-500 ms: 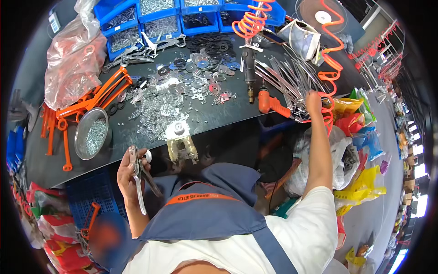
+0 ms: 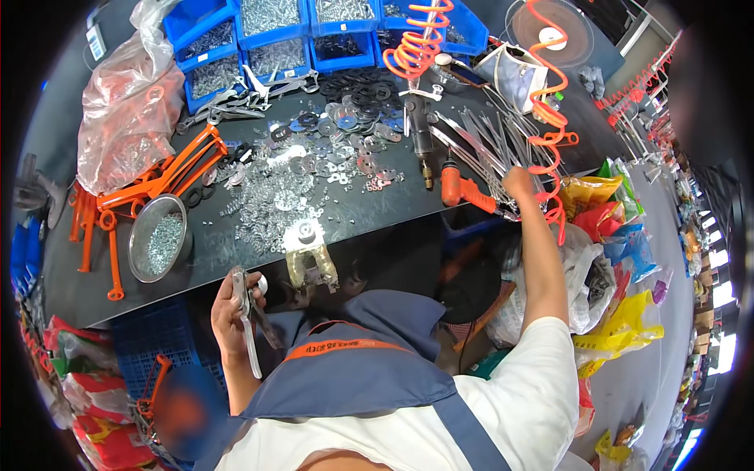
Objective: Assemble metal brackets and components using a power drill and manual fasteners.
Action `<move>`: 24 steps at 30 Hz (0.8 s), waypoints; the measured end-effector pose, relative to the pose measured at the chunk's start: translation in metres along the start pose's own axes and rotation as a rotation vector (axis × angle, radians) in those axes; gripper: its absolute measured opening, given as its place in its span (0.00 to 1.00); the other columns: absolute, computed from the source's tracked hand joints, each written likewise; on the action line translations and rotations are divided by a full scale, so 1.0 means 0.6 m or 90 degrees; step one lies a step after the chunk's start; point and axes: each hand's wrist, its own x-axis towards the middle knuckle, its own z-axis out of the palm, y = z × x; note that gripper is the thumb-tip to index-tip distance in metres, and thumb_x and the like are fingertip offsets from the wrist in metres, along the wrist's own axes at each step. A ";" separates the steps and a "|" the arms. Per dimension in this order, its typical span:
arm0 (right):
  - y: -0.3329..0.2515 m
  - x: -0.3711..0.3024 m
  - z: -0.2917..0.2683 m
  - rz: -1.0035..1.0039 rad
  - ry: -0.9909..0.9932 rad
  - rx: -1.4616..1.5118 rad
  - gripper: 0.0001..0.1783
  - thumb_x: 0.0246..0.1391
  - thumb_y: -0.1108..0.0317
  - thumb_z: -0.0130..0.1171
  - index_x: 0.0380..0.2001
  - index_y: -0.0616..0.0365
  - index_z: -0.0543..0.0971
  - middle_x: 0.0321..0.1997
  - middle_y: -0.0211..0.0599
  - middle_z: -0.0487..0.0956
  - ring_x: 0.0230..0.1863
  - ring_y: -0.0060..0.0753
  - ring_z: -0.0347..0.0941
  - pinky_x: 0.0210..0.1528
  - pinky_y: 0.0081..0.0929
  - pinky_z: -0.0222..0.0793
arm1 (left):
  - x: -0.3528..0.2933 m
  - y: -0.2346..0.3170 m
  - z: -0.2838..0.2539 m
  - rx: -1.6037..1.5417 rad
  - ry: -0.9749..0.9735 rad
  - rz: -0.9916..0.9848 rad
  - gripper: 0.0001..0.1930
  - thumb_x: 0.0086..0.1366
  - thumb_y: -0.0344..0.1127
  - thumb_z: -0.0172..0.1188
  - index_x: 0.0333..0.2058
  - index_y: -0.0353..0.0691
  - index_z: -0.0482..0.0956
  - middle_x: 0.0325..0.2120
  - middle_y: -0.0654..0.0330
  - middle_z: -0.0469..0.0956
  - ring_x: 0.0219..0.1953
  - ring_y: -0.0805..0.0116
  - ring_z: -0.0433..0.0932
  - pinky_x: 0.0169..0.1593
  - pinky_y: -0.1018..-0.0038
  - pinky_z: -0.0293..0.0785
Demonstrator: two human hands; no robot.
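My left hand (image 2: 228, 318), in front of the table edge, grips a hinged metal piece (image 2: 250, 345) with two long silver arms hanging down; a small white round part shows at its top. On the right, my right hand (image 2: 517, 184) is closed at the near end of a pile of thin metal strips (image 2: 491, 141); what its fingers hold is hidden. Beside that pile lies an orange power tool (image 2: 463, 190). A dark air screwdriver (image 2: 422, 141) hangs to its left, below an orange coiled hose (image 2: 415, 51). Between my hands, a metal fixture (image 2: 305, 234) sits at the table edge.
Small screws and nuts (image 2: 275, 196) and round washers (image 2: 353, 118) cover the mid-table. Blue bins (image 2: 275, 59) line the back. Orange handles (image 2: 169, 177) and a bowl of small parts (image 2: 161, 239) lie left. Another coiled hose (image 2: 547, 110) hangs close to my right hand.
My right hand has drawn a little left and nearer along the strips. The left hand, still holding the metal piece, has moved slightly right and nearer. The coiled hoses have swung left.
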 end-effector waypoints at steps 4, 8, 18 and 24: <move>-0.014 -0.046 -0.040 -0.085 0.125 -0.025 0.13 0.46 0.72 0.48 0.28 0.71 0.78 0.32 0.61 0.78 0.38 0.58 0.77 0.42 0.47 0.71 | 0.007 0.008 0.016 0.019 0.014 -0.014 0.31 0.57 0.36 0.51 0.58 0.25 0.59 0.45 0.46 0.74 0.39 0.68 0.74 0.41 0.74 0.75; 0.008 -0.138 -0.015 -0.038 -0.263 1.033 0.11 0.53 0.67 0.51 0.31 0.66 0.75 0.29 0.47 0.78 0.38 0.43 0.78 0.36 0.38 0.74 | 0.018 0.022 0.018 -0.012 0.017 0.036 0.32 0.55 0.31 0.54 0.58 0.25 0.57 0.45 0.42 0.73 0.38 0.67 0.76 0.43 0.74 0.76; -0.189 -0.283 0.016 0.201 0.045 1.162 0.14 0.62 0.69 0.43 0.35 0.74 0.68 0.22 0.32 0.62 0.32 0.42 0.79 0.40 0.30 0.78 | 0.014 0.033 0.043 0.078 -0.038 0.056 0.35 0.54 0.31 0.59 0.60 0.30 0.56 0.40 0.52 0.75 0.37 0.71 0.71 0.45 0.78 0.67; -0.346 -0.463 0.025 -0.290 0.077 1.051 0.27 0.62 0.54 0.47 0.50 0.70 0.64 0.28 0.42 0.75 0.41 0.38 0.75 0.42 0.27 0.72 | 0.005 0.049 0.015 0.071 -0.016 0.108 0.32 0.58 0.27 0.54 0.61 0.32 0.54 0.44 0.52 0.75 0.39 0.74 0.71 0.47 0.78 0.67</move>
